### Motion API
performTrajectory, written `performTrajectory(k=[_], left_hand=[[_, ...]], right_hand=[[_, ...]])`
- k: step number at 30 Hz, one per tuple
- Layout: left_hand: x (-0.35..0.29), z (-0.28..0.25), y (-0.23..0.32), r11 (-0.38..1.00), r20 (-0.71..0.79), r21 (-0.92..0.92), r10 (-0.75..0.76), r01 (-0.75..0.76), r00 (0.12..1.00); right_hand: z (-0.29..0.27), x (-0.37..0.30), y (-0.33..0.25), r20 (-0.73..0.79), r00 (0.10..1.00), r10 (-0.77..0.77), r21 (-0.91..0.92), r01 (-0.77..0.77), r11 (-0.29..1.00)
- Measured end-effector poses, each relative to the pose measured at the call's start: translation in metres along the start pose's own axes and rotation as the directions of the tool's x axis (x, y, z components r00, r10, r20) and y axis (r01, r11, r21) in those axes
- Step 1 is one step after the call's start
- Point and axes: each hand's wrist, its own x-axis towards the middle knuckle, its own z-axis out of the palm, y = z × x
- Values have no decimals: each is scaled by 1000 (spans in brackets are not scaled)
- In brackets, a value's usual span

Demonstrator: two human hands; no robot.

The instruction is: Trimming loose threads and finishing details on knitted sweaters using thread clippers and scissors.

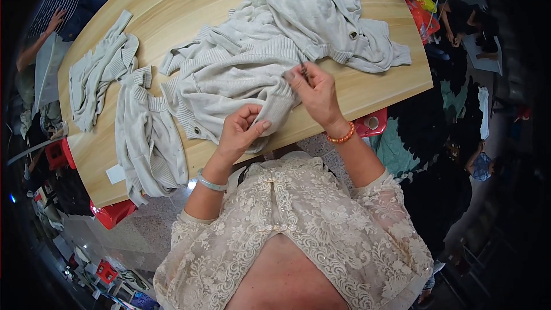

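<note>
Cream knit cardigans lie over the wooden table. My left hand (244,129) is closed on a ribbed edge of the nearest cardigan (229,89), which hangs a little over the table's near side. A small dark pair of thread snips (305,73) is in my right hand (317,93), beside the same ribbed part. The right fingertips are close to the knit; whether they also pinch it I cannot tell. The snips' blades are hard to make out. A button shows on the cardigan's lower left.
More cream cardigans lie at the far right (313,6) and left (149,138) of the wooden table (224,161). A white paper (115,174) sits near its left edge. A red stool (379,128) with a cup and dark cloth piles (425,138) stand right. Other people work at both sides.
</note>
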Motion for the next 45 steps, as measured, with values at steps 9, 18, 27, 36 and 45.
performTrajectory(k=[9,18,27,36,45], left_hand=[[-15,9,29,963,34,-268,20,-10,999],[-8,13,28,955,-37,-292,50,-59,998],[-7,18,22,981,-38,-73,180,-182,983],[-11,23,22,976,-57,-103,185,-190,981],[-12,25,21,959,-80,-55,273,-277,959]], right_hand=[[-3,32,-1,-26,992,-126,-427,103,899],[-3,-17,-38,420,852,-314,-356,473,806],[0,-26,-22,267,936,-227,-206,286,936],[5,-38,-14,188,980,65,130,-90,987],[6,-38,-17,215,948,-236,44,232,972]])
